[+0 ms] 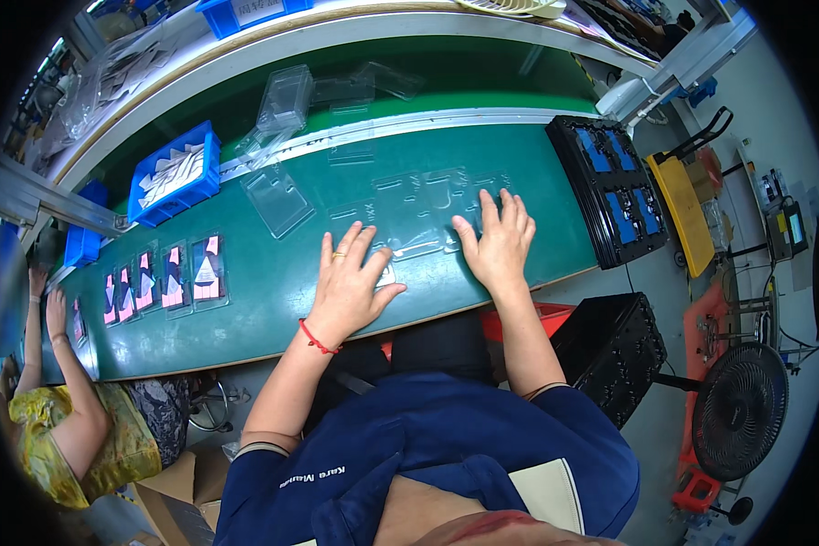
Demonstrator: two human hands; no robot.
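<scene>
Several clear plastic blister trays point(419, 202) lie on the green table in front of me. My left hand point(353, 278) is at their near left side, fingers spread and pointing away from me. By its thumb shows a small pale piece point(387, 275), partly covered, and I cannot make out its kind. My right hand point(500, 241) rests at the right side of the clear trays, fingers apart, thumb toward the middle. Neither hand is closed around anything. The trays' edges are hard to see against the green surface.
A blue bin point(177, 173) of white pieces stands left. Several filled clear packs point(180, 278) line the table; a co-worker's hand point(56, 314) is beyond. Loose clear trays point(278, 200) lie left of centre. Black trays with blue parts point(610, 187) are stacked right.
</scene>
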